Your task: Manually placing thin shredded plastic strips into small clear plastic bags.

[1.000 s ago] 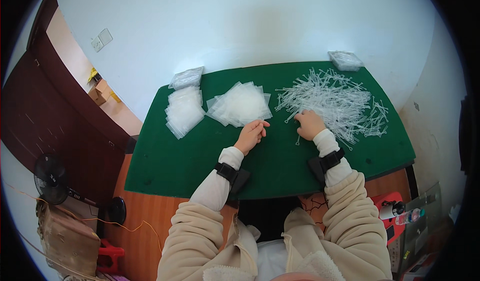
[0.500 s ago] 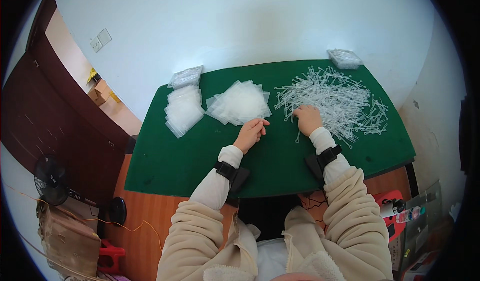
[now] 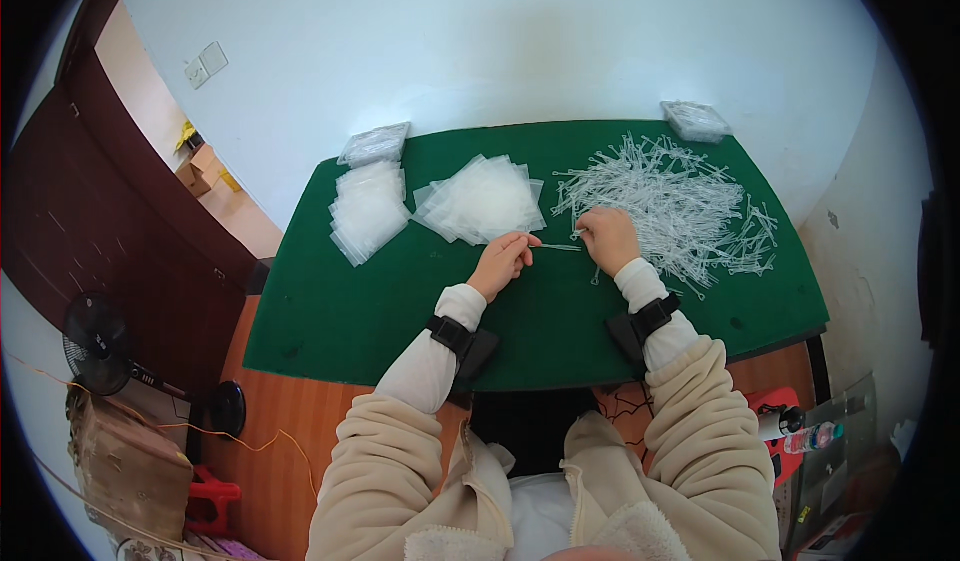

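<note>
My left hand (image 3: 504,264) is closed in a pinch on a thin clear plastic stick (image 3: 558,248), which points right across the green cloth toward my other hand. Fingers bent together, my right hand (image 3: 610,237) is at the near left edge of a large pile of clear plastic sticks with small looped ends (image 3: 665,196). The end of another clear stick (image 3: 577,235) shows at its fingertips. Just beyond my left hand lies a fanned heap of clear plastic bags (image 3: 478,201). A second stack of bags (image 3: 368,211) overlaps in a row farther left.
Packed clear bundles lie at the table's far left (image 3: 376,145) and far right (image 3: 697,121) corners, against the wall. The green table (image 3: 400,311) curves around me. A black fan (image 3: 98,343) and a cardboard box (image 3: 130,471) stand at left, a bottle (image 3: 815,437) at right.
A thin clear stick now sticks out from my left hand, where none showed before. My right hand has shifted slightly left, nearer to my left hand, at the pile's edge.
</note>
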The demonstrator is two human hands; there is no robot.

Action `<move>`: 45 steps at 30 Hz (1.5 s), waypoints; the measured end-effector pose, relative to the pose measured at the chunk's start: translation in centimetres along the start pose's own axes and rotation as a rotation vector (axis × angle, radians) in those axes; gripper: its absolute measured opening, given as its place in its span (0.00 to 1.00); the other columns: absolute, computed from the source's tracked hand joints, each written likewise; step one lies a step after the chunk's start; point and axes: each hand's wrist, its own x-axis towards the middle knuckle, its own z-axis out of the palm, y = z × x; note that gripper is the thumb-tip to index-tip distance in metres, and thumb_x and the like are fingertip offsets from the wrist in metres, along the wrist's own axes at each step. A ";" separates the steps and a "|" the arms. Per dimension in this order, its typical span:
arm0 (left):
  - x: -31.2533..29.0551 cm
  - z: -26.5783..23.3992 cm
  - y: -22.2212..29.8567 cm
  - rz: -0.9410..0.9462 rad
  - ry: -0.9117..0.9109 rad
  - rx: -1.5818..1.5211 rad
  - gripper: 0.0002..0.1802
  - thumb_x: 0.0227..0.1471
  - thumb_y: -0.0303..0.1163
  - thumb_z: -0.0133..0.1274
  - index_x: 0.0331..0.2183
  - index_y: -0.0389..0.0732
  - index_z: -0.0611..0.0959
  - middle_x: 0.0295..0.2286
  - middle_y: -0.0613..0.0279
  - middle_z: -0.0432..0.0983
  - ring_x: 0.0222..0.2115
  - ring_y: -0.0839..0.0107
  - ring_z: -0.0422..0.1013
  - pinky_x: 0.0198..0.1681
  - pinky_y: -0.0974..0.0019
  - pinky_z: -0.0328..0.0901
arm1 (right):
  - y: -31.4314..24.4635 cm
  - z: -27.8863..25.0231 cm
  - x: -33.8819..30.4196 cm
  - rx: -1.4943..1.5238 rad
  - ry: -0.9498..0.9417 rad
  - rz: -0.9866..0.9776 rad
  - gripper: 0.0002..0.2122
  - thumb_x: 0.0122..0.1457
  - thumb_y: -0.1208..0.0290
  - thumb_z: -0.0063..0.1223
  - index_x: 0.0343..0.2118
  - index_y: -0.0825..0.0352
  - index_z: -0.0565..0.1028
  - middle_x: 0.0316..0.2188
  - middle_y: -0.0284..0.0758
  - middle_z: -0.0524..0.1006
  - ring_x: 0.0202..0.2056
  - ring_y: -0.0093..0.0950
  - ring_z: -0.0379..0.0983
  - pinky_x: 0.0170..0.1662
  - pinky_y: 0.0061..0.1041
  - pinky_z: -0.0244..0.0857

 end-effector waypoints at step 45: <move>-0.8 0.8 0.3 0.012 -0.313 -0.017 0.17 0.56 0.40 0.37 0.38 0.36 0.71 0.31 0.58 0.72 0.26 0.75 0.69 0.32 0.73 0.65 | -4.0 0.1 -0.3 0.891 0.130 0.144 0.05 0.47 0.81 0.52 0.28 0.70 0.72 0.26 0.33 0.76 0.29 0.19 0.73 0.34 0.17 0.67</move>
